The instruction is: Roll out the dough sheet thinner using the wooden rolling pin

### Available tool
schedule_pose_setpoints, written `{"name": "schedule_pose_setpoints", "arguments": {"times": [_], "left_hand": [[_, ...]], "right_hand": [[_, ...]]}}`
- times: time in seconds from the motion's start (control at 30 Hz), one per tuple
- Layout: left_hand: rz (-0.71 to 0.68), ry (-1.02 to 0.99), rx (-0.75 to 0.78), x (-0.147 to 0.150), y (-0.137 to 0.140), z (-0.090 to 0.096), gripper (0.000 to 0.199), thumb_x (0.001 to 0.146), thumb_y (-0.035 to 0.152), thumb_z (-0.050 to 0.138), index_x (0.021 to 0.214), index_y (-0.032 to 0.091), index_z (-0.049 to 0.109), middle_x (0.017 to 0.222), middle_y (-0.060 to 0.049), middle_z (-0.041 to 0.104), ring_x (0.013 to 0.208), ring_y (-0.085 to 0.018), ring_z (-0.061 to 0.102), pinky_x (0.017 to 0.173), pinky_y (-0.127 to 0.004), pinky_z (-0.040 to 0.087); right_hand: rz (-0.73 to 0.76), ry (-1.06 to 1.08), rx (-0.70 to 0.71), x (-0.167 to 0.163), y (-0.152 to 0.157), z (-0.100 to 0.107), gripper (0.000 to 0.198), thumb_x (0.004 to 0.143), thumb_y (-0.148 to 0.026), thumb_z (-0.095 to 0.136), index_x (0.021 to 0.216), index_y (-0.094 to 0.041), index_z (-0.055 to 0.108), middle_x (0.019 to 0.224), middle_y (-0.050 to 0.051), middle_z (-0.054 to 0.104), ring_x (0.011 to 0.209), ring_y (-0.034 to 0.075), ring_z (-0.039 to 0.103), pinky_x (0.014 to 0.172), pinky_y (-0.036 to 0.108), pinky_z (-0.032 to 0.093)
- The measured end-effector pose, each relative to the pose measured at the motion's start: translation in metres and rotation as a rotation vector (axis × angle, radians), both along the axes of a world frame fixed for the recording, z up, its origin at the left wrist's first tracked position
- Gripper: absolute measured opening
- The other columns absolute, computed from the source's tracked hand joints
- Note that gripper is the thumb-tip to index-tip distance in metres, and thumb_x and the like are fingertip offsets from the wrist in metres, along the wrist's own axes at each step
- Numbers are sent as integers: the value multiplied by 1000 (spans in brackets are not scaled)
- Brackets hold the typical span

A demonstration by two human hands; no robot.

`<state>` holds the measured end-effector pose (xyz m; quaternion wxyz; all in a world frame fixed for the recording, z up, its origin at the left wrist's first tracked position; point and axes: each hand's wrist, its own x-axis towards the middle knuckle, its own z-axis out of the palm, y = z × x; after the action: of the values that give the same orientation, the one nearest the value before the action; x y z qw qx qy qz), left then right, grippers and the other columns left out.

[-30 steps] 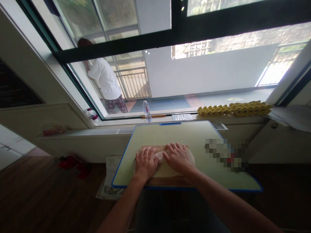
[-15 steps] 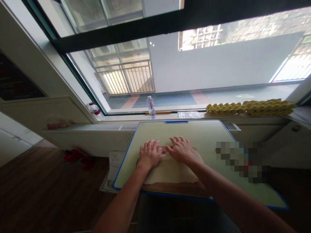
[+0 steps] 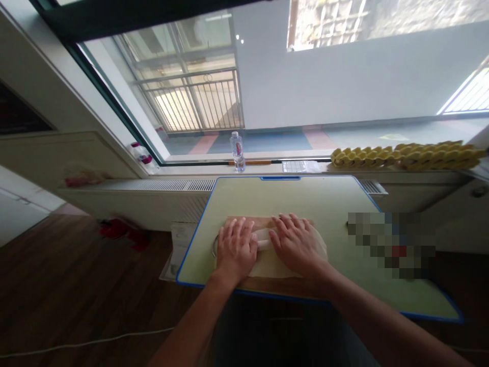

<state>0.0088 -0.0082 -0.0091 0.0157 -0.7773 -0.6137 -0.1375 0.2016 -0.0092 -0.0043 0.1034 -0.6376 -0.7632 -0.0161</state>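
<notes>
A pale sheet of rolled-out dough [image 3: 267,266] lies on a wooden board [image 3: 275,285] at the near part of the table. Across the dough, between my thumbs, runs a whitish cylinder [image 3: 263,243]; whether it is a rolling pin or a roll of dough I cannot tell. My left hand [image 3: 235,250] rests palm down over its left part, fingers stretched forward. Palm down over the right part is my right hand [image 3: 296,242], its fingers spread. Both hands cover the cylinder's ends.
The pale green table [image 3: 244,199] has a blue rim. A blurred-out patch [image 3: 389,244] covers something on its right side. Along the windowsill stand a clear bottle [image 3: 237,152] and yellow egg trays [image 3: 405,155]. A radiator [image 3: 171,185] sits behind the table.
Both hands have moved back toward me over the dough. A strip of the wooden board now shows beyond the dough's far edge, and the whitish cylinder is clearer between my thumbs.
</notes>
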Motion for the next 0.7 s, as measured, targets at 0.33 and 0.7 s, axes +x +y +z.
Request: {"name": "schedule_pose_setpoints", "arguments": {"times": [0.33,0.7], "left_hand": [[27,22,-61,2,61,7,48,105,39,46,150,28,60,160,-8,57,148,-29,49,123,-56,38],[19,44,28,3,21,1,48,105,39,44,147,26,64,157,-8,60,145,-33,52,123,-58,38]], "right_hand": [[-53,105,-61,-3,65,6,59,106,-49,40,155,-20,53,156,11,58,141,33,47,116,50,35],[5,8,28,-2,16,12,51,109,-40,36,150,-19,57,153,13,60,140,32,47,115,50,30]]}}
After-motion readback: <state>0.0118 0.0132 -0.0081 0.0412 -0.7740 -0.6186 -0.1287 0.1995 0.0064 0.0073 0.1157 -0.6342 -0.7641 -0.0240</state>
